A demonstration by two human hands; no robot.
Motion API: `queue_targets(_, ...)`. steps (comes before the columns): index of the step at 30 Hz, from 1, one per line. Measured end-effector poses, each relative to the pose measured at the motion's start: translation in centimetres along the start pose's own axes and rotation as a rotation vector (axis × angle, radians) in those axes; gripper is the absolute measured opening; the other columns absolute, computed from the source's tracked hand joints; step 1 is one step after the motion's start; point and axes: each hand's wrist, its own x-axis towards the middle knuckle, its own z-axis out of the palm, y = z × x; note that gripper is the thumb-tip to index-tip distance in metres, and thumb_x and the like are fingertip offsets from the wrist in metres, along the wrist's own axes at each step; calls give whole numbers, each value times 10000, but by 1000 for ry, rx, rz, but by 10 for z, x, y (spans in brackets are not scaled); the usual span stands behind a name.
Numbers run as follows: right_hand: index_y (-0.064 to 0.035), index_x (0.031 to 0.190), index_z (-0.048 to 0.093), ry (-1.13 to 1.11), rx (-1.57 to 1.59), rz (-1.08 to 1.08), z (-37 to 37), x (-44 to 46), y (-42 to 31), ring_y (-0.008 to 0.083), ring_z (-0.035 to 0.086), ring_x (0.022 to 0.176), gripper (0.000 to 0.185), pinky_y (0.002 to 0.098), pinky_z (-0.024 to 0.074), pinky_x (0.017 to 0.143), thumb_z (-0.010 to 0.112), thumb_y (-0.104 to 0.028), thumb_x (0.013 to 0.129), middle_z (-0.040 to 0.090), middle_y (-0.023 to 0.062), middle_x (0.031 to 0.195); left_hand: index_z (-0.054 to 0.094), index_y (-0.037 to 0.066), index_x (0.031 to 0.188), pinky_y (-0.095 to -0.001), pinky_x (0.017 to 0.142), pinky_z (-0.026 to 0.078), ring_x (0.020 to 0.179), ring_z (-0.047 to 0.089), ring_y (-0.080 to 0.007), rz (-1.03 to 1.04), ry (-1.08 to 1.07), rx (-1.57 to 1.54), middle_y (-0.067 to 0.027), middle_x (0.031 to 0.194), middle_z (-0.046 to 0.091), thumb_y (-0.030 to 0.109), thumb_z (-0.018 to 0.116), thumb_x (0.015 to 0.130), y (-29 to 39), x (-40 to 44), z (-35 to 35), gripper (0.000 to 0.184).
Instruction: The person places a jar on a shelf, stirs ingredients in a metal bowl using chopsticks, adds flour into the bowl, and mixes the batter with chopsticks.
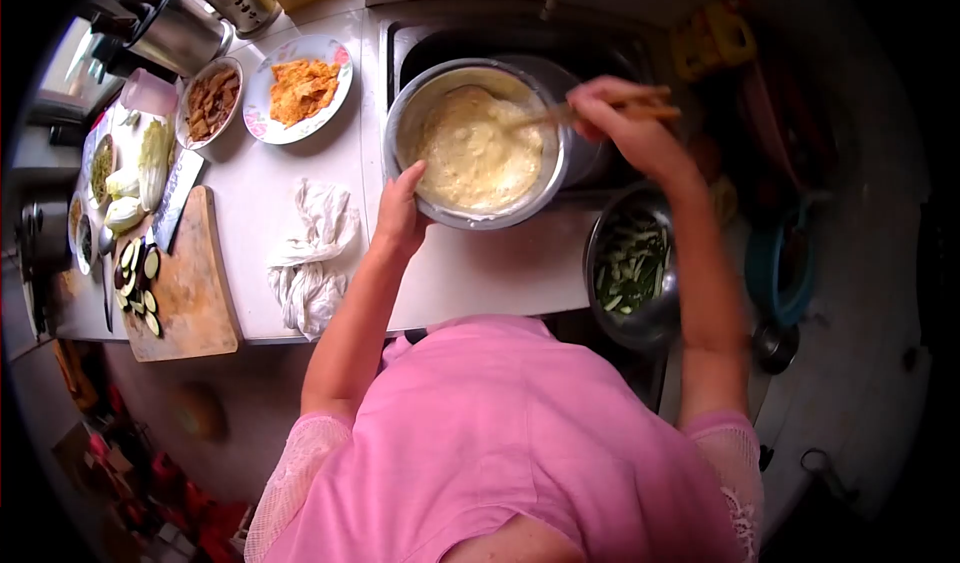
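A metal bowl of thick, pale yellow batter stands in front of me, partly over the sink edge. My left hand grips the near left side of its rim, thumb on top. In my right hand are wooden chopsticks, held closed in the fingers above the bowl's right side. Their lower ends reach into the batter and are blurred there. Below my right forearm sits a second metal bowl with cut green vegetable pieces.
A cloth lies left of my left arm. Further left are a cutting board with eggplant slices, a cleaver, a plate of orange food and a bowl of brown pieces. The sink lies behind the batter bowl.
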Motion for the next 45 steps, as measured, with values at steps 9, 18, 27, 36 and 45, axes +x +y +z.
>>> queue_targets(9,-3,789,615,63,-57,-13,18,-11,-13,66,516,568,154,208,413,500,561,-146,780,570,13,623,411,26,1153,-342,663,517,858,581,-204,62,12,36,-116,1023,545,258,466,831,3,-7,0,401)
queue_targets(18,-14,799,615,64,-46,95,11,-20,-8,62,519,567,138,202,423,522,548,-135,799,574,12,636,379,29,1178,-333,718,503,908,560,-217,127,-3,50,-123,1059,523,228,484,822,3,-5,8,421)
queue_targets(27,-8,775,614,-39,-198,8,23,-27,-32,76,539,595,117,206,427,549,546,-103,769,596,19,651,380,-18,1171,-355,748,491,919,559,-217,88,34,61,-147,1077,520,229,463,835,4,-10,7,426)
queue_targets(36,-5,842,633,-88,-79,-54,37,-34,-32,83,565,629,138,224,454,560,564,-105,775,620,39,683,408,-26,1142,-330,771,477,910,559,-216,44,22,-34,-128,1052,533,228,470,837,-4,-15,-2,402)
queue_targets(45,2,811,626,-30,-141,-67,45,-29,-27,84,573,637,134,221,449,592,579,-111,758,627,71,702,410,-44,1122,-343,777,474,919,558,-220,36,48,4,-147,1054,531,216,494,827,-5,-9,-2,403)
